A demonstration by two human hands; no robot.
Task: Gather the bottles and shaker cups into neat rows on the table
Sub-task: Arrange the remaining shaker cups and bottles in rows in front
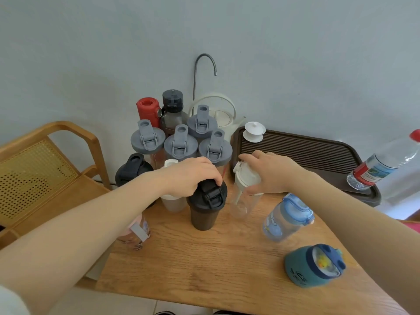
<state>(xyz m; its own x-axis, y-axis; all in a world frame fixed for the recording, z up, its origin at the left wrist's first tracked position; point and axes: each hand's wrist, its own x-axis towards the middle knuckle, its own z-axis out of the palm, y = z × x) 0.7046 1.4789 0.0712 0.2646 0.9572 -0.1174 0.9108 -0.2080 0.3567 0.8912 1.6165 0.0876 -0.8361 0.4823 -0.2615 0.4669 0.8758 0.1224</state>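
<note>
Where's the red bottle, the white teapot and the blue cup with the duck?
Red bottle [148, 111]: head view, on its red body below the cap.
White teapot [223, 118]: head view, on its lid.
Duck cup [300, 270]: head view, on its blue side.

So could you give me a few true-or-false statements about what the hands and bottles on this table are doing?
1. The left hand grips the lid of the black shaker cup. True.
2. The right hand holds the red bottle. False: its grip is on the white-lidded clear shaker; the red bottle stands untouched at the back.
3. Four grey-lidded shakers stand clustered behind the hands. True.
4. The plastic water bottle stands on the wooden table. False: it rests on the dark tray.
5. The blue bottle is held. False: no hand touches it.
</note>
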